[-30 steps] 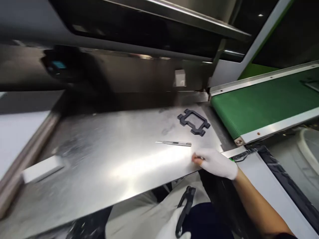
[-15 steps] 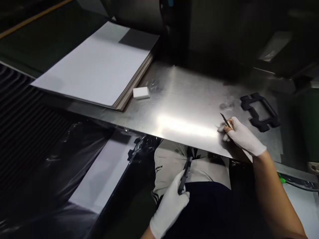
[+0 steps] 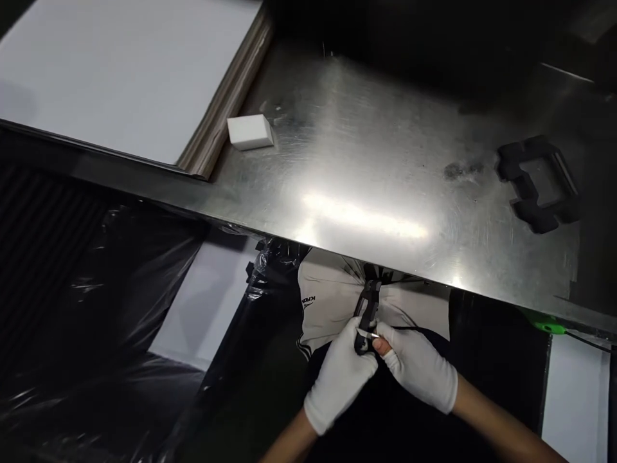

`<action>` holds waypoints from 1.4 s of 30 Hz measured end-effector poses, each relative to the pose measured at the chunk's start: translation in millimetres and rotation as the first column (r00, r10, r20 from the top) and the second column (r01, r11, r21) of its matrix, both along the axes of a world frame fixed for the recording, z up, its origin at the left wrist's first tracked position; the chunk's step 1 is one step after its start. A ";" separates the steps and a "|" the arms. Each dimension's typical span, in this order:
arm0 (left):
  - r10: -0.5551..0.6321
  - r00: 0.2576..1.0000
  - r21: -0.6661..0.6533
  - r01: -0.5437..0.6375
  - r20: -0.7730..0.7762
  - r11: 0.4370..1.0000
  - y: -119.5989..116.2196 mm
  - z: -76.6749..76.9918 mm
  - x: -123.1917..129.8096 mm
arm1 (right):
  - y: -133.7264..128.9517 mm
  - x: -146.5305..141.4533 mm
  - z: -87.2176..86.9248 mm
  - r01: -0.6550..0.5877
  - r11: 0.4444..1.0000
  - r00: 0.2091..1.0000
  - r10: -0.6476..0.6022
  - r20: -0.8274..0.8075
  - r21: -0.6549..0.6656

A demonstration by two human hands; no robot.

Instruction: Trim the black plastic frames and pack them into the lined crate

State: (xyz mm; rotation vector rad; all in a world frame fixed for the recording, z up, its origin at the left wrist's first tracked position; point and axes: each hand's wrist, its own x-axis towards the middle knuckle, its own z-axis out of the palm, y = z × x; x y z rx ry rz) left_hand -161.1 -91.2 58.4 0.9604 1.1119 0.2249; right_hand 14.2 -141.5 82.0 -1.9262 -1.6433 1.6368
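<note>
My left hand (image 3: 341, 373), in a white glove, is closed around a black frame-like part (image 3: 370, 302) held in front of my lap, below the table edge. My right hand (image 3: 417, 366), gloved with bare fingertips showing, pinches a small blade (image 3: 367, 334). The blade lies against the lower end of the black part, close to my left fingers. A second black frame part (image 3: 523, 180) rests flat on the metal table (image 3: 366, 161) at the right. On the left of the table sits a white block (image 3: 249, 132).
A stack of large white sheets (image 3: 125, 71) covers the table's upper left. Below the table edge are clear plastic film and a white panel (image 3: 202, 302) at left. A green item (image 3: 549, 326) with a cord and another white panel (image 3: 576, 399) are at right.
My right hand has come from above the table down to the black part, bringing the blade against it. The view has shifted, and the table things appear larger.
</note>
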 end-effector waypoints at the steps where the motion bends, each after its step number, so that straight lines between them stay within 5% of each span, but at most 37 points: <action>1: 0.002 1.000 -0.003 -0.002 0.007 1.000 -0.4 -1.5 0.3 | -2.4 -3.1 -2.1 -0.001 0.999 1.000 0.001 0.007 -0.033; 12: 0.090 0.996 -0.114 -0.091 -0.016 0.989 -1.8 0.5 8.1 | -7.2 -12.6 -2.0 0.110 0.986 0.994 -0.110 0.003 -0.129; 29: 0.075 0.986 -0.029 -0.080 -0.149 0.996 -9.1 -1.2 12.8 | -16.2 -24.3 -5.2 0.289 0.940 0.957 -0.281 0.067 -0.184; 37: -0.049 0.993 -0.041 0.045 -0.106 0.998 7.3 13.3 5.3 | -10.9 12.9 18.3 0.211 0.977 0.976 -0.212 -0.047 -0.025; 40: -0.214 0.965 0.026 0.221 -0.150 0.975 29.3 20.9 -6.9 | 3.3 28.4 27.7 0.230 0.941 0.959 -0.262 0.105 0.248; 42: -0.294 0.947 0.081 0.306 -0.134 0.949 45.9 22.0 -17.7 | 17.9 35.7 26.4 0.109 0.910 0.967 -0.190 0.168 0.400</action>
